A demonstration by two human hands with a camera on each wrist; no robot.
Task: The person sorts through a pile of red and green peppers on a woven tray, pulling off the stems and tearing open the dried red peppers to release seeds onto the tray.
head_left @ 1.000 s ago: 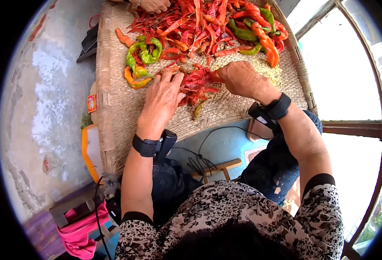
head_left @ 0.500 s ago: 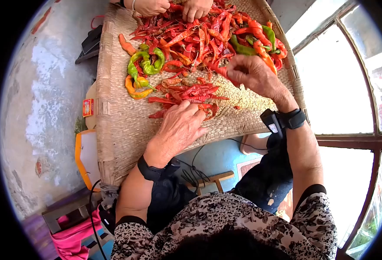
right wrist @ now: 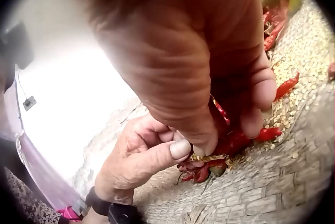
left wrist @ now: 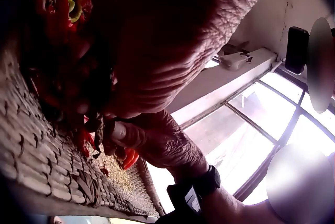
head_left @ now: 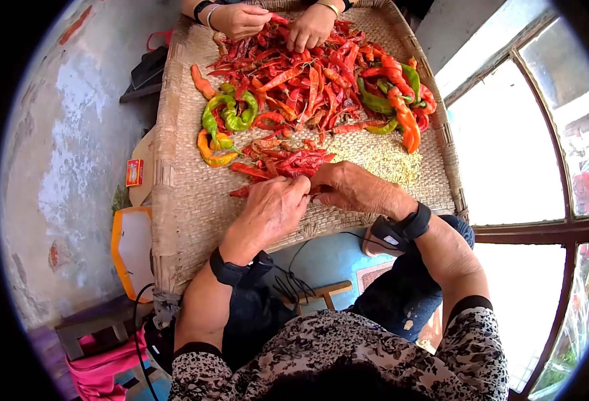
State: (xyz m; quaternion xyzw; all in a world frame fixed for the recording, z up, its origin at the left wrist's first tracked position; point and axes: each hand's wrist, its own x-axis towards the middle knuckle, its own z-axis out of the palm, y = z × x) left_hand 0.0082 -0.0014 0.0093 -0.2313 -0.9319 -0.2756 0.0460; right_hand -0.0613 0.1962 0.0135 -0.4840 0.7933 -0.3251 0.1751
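Both hands meet over the near part of a woven tray (head_left: 174, 230), just in front of a small pile of dried red chili peppers (head_left: 294, 159). Thumb and fingers of my left hand (head_left: 272, 210) pinch the stem end of a dried red chili pepper (right wrist: 234, 141), seen in the right wrist view. My right hand (head_left: 360, 190) pinches the same chili from the other side, its fingertips close to the left thumb. In the head view the fingers hide that chili. More red pieces (right wrist: 201, 174) lie under the left fingers.
A large heap of red chilies (head_left: 308, 87) covers the tray's far half, with curled green peppers (head_left: 242, 119) at left. Pale seeds (head_left: 391, 160) are spread at right. Another person's hands (head_left: 241, 21) work at the far edge. A window (head_left: 508, 147) stands on the right.
My right hand has come from the right of the heap back to my left hand, and both now pinch a chili. The other person's hands have come further into view.
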